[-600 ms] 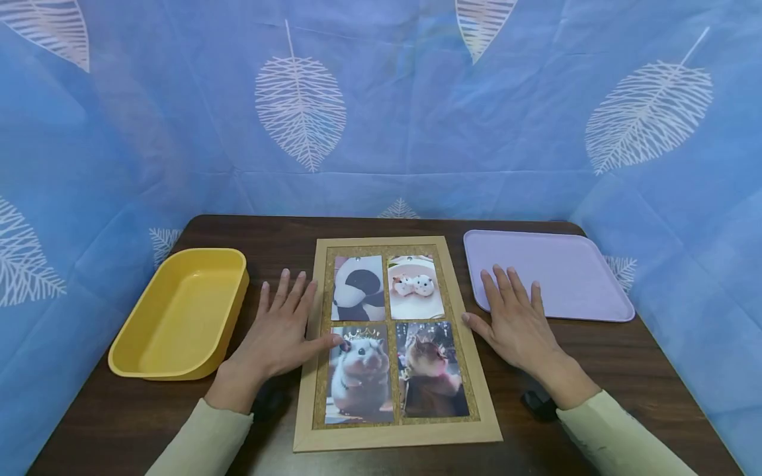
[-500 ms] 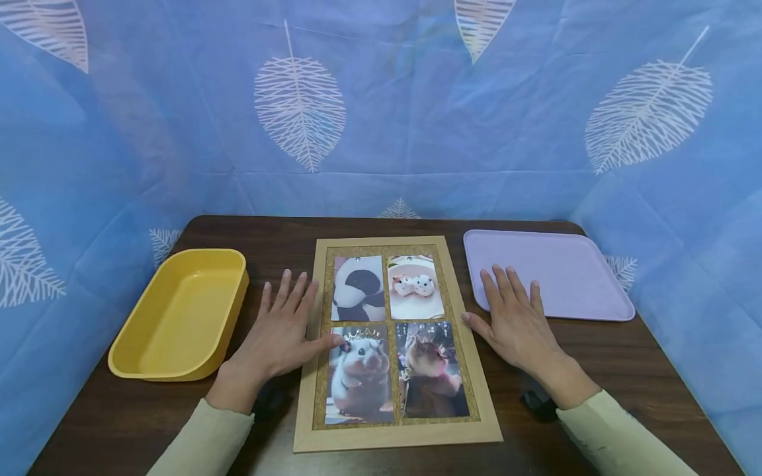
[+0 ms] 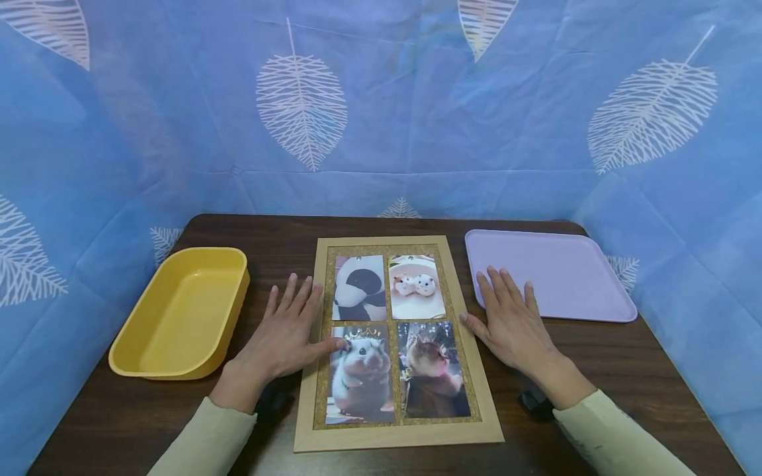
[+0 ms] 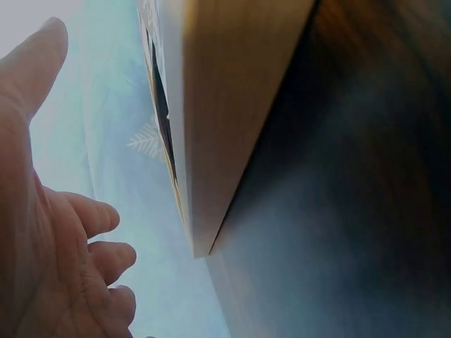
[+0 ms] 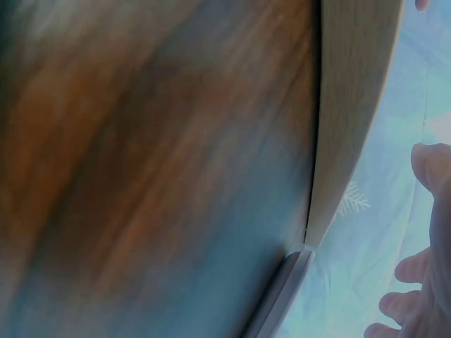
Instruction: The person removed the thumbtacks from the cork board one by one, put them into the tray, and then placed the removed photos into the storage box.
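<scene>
Photo frame (image 3: 399, 437) on tabletop (image 3: 280, 241), lower centre of head view. Left grip (image 3: 280, 340) and right grip (image 3: 514, 327): fingers apart, holding nothing. Frame probably light, stiff; hold by side rims (image 3: 483, 396); photos (image 3: 360, 383) likely bend easily.

Rectangular pale-wood frame (image 3: 399, 437) lies between yellow rectangular tub (image 3: 181, 311) and lilac rectangular tray (image 3: 565, 277); left hand (image 3: 282, 337) and right hand (image 3: 515, 327) extend at its sides.
</scene>
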Available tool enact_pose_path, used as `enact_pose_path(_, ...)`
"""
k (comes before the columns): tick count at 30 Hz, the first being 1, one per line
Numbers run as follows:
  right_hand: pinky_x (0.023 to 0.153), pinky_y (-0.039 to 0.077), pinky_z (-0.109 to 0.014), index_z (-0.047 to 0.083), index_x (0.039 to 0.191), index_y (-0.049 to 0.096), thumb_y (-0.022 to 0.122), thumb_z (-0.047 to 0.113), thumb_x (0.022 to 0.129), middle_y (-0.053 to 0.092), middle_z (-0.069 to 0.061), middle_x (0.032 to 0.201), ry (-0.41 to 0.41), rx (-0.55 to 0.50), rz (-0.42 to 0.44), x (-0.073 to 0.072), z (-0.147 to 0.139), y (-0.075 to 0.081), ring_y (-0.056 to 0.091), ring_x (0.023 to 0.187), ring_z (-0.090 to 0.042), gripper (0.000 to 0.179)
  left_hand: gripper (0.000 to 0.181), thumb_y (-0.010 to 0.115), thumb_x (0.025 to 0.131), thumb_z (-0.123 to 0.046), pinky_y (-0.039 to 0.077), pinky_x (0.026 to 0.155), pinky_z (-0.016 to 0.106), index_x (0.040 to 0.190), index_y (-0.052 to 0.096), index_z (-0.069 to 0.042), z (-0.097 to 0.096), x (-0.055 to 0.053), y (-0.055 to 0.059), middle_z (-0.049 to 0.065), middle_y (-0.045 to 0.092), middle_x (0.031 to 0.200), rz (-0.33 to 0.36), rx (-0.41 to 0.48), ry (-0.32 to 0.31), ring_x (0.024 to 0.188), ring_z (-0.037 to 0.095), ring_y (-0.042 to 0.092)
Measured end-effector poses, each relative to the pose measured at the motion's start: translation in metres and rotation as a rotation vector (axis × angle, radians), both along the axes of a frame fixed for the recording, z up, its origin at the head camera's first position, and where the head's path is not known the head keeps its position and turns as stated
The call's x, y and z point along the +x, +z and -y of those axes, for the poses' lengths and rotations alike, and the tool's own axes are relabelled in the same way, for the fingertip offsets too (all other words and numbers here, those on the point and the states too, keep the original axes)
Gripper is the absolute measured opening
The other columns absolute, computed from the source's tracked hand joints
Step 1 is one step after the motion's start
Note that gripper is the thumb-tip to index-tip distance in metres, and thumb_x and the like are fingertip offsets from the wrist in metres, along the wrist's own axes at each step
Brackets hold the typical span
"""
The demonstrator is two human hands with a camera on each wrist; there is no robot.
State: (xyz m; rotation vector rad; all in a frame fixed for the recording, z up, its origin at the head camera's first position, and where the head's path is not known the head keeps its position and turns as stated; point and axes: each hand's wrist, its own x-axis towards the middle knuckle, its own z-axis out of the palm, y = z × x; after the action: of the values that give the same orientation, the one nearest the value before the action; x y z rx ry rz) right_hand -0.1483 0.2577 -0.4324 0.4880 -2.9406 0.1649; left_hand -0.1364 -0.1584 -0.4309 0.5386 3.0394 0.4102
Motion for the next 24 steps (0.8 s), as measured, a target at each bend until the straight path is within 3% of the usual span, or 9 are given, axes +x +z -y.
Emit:
enact_pose_path(12, 0.122, 0.017, -0.076, -0.006, 0.164, 0.026, 0.054, 0.044, 0.110, 0.022, -0.030, 0.171, 0.036, -0.020, 0.010, -0.002, 0.006, -0.001, 0.020, 0.158, -0.051, 0.079, 0.112, 0.059, 0.092, -0.079, 0.005, 0.130, 0.064, 0.169, 0.020, -0.008, -0.009, -0.001, 0.002, 0.020, 0.017, 0.175, 0.025, 0.021, -0.053, 0.164, 0.040, 0.002)
enact_pose_path(24, 0.121, 0.020, -0.076, -0.004, 0.163, 0.032, 0.057, 0.044, 0.108, 0.025, -0.028, 0.171, 0.073, -0.022, 0.002, -0.006, 0.019, -0.002, 0.023, 0.158, -0.048, 0.077, 0.113, 0.057, 0.092, -0.080, 0.006, 0.131, 0.062, 0.169, 0.020, -0.006, -0.018, -0.006, 0.005, 0.017, 0.016, 0.176, 0.061, -0.012, -0.079, 0.164, 0.040, 0.002)
